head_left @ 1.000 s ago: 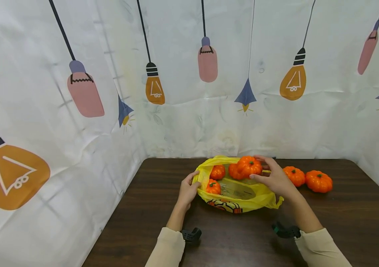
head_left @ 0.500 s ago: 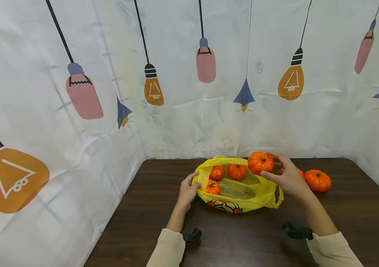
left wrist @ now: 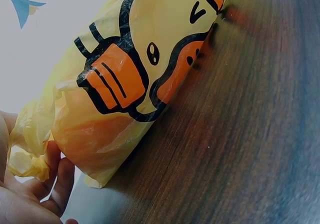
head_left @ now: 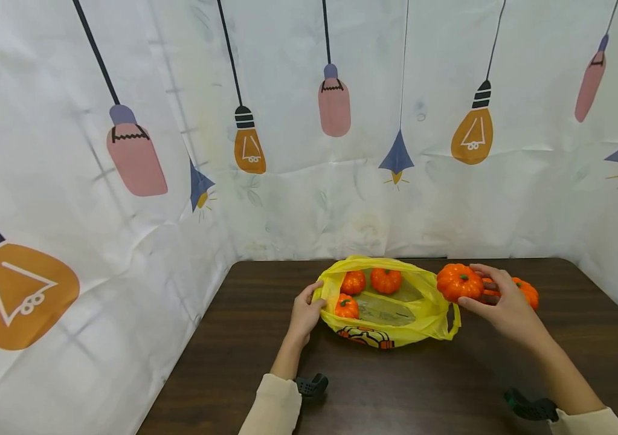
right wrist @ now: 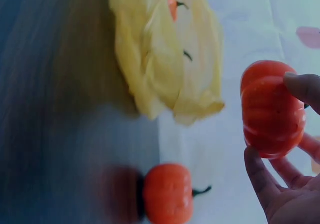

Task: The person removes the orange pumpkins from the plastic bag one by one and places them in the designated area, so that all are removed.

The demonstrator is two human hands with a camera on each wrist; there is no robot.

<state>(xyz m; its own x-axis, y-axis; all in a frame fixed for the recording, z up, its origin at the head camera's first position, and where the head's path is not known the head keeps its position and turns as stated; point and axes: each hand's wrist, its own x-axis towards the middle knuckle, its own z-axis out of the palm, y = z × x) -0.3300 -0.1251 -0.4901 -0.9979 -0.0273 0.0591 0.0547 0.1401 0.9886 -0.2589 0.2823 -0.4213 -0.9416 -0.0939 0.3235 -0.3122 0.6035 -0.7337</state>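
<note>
Pumpkin (head_left: 460, 281) shifted from above the bag (head_left: 414, 330) to just off its two-o'clock rim (head_left: 429, 278) | right hand (head_left: 508, 305) curled round it, thumb (right wrist: 303, 89) opposite fingers (right wrist: 261, 176) | left hand (head_left: 304, 313) seems to pinch the nine-o'clock edge (head_left: 328, 289), contact partly hidden | best: edge steady, pumpkin clear of the handle loop (head_left: 452, 333)

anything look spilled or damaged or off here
Nothing stands out: the yellow bag is crumpled but shows no obvious tear, three orange pumpkins sit inside it, and the right hand holds another pumpkin with no visible damage.

The right hand (right wrist: 296, 196) grips one pumpkin (right wrist: 271, 111) near a yellow bag (right wrist: 156, 54) and second pumpkin (right wrist: 167, 195).
</note>
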